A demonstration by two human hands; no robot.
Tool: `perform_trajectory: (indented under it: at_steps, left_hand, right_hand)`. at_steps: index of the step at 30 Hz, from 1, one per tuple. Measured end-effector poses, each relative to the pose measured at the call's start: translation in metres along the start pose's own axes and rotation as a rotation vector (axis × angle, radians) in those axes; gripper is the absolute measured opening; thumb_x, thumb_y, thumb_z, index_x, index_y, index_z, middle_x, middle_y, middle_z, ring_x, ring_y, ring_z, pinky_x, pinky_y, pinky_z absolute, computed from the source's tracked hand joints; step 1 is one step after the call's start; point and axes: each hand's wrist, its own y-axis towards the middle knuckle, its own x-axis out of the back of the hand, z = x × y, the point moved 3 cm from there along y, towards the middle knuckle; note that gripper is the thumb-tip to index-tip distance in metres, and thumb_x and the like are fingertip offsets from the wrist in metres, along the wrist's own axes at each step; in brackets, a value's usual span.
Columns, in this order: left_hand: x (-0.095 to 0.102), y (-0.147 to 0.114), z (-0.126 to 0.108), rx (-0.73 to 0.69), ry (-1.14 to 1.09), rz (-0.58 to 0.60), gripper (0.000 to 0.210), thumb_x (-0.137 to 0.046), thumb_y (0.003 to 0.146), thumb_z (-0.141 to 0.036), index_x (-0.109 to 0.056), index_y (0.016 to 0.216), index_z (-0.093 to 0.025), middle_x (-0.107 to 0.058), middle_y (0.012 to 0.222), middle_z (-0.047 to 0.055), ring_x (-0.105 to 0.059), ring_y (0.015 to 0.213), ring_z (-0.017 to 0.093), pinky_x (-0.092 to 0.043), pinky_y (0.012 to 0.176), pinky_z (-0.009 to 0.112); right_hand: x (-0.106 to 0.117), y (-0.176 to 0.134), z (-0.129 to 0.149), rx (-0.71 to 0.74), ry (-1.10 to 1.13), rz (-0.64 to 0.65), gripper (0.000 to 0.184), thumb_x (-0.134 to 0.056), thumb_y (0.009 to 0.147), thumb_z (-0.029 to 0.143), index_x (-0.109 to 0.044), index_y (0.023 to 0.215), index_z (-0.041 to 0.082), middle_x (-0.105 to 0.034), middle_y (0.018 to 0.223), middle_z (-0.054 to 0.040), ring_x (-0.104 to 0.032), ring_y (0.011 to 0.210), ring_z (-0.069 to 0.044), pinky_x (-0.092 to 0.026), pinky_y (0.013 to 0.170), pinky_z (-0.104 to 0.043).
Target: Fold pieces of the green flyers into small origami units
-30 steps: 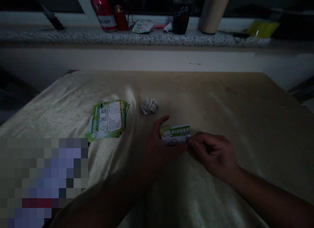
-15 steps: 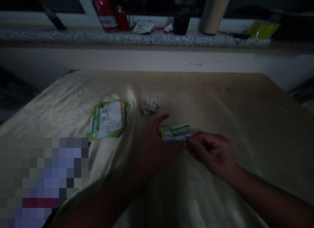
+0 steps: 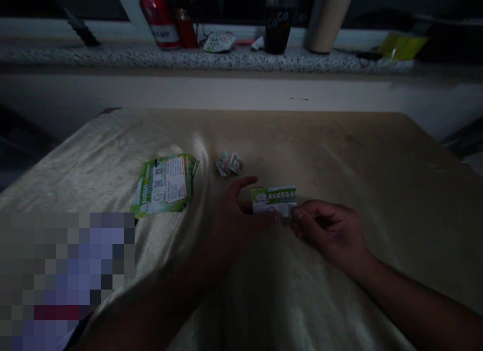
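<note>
A small green and white folded leaflet [image 3: 274, 200] with printed characters is upright between my two hands, above the table. My right hand [image 3: 332, 232] pinches its lower right corner between thumb and fingers. The thumb of my left hand [image 3: 237, 217] lies along the leaflet's lower edge, and its index finger sticks out free to the upper left. The other left fingers are mostly hidden behind the paper. Just beyond my left hand sits a small folded paper piece [image 3: 230, 163] with pointed corners. To the left lies a stack of green and white leaflets [image 3: 164, 185].
A shiny beige cloth [image 3: 302, 144] covers the table. Behind it, a speckled stone sill [image 3: 124, 59] bears a red can [image 3: 160, 21], a red bottle [image 3: 186, 28], a crumpled printed paper [image 3: 219, 42], a dark cup [image 3: 278, 28] and a tan cylinder [image 3: 332, 18]. A pixelated patch hides the lower left.
The leaflet has shifted slightly right and up and tilted so more of its printed face shows. My right hand has moved a little right with it; the left thumb sits lower on it.
</note>
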Motion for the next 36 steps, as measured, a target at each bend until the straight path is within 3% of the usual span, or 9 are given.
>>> perform_trajectory:
  at_steps: [4, 15, 21, 28, 36]
  left_hand:
    - [0.004, 0.002, 0.0, -0.012, 0.017, 0.076, 0.091, -0.089, 0.062, -0.017, -0.041, 0.139, -0.019, -0.075, 0.067, -0.001, -0.067, 0.053, 0.015, -0.051, 0.052, 0.022]
    - [0.008, -0.001, -0.007, 0.049, -0.104, 0.328, 0.092, -0.075, 0.08, -0.014, -0.023, 0.156, -0.015, -0.076, 0.063, 0.001, -0.071, 0.057, 0.015, -0.05, 0.065, 0.024]
    - [0.012, 0.001, -0.007, 0.053, 0.001, 0.186, 0.093, -0.08, 0.075, -0.014, -0.029, 0.153, -0.014, -0.078, 0.069, 0.003, -0.069, 0.052, 0.013, -0.051, 0.059, 0.022]
    - [0.008, 0.002, -0.003, 0.098, -0.176, 0.118, 0.094, -0.083, 0.067, -0.009, -0.035, 0.147, -0.013, -0.08, 0.078, 0.007, -0.07, 0.053, 0.016, -0.056, 0.053, 0.025]
    - [0.009, 0.001, -0.001, 0.081, -0.152, 0.052, 0.095, -0.084, 0.066, -0.01, -0.036, 0.148, -0.012, -0.079, 0.076, 0.008, -0.069, 0.051, 0.016, -0.054, 0.053, 0.024]
  right_hand:
    - [0.002, 0.001, 0.0, -0.012, 0.026, 0.001, 0.025, -0.069, 0.089, 0.031, -0.071, 0.068, 0.016, -0.066, 0.053, -0.0013, -0.059, 0.046, -0.009, -0.046, 0.043, -0.017]
    - [0.007, 0.004, -0.006, -0.137, 0.197, 0.013, 0.029, -0.073, 0.087, 0.036, -0.073, 0.068, 0.015, -0.067, 0.054, -0.0005, -0.058, 0.047, -0.007, -0.047, 0.047, -0.016]
    - [0.006, 0.006, -0.019, -0.235, 0.395, 0.061, 0.026, -0.075, 0.087, 0.035, -0.073, 0.068, 0.016, -0.069, 0.057, 0.0003, -0.059, 0.048, -0.006, -0.048, 0.049, -0.017]
    - [0.0, 0.008, -0.023, -0.349, 0.656, 0.128, 0.025, -0.076, 0.085, 0.032, -0.073, 0.066, 0.015, -0.069, 0.056, 0.0003, -0.061, 0.045, -0.008, -0.054, 0.052, -0.021]
    - [0.002, 0.007, -0.028, -0.33, 0.547, 0.128, 0.026, -0.077, 0.085, 0.034, -0.073, 0.068, 0.015, -0.07, 0.058, 0.0005, -0.062, 0.047, -0.008, -0.054, 0.052, -0.019]
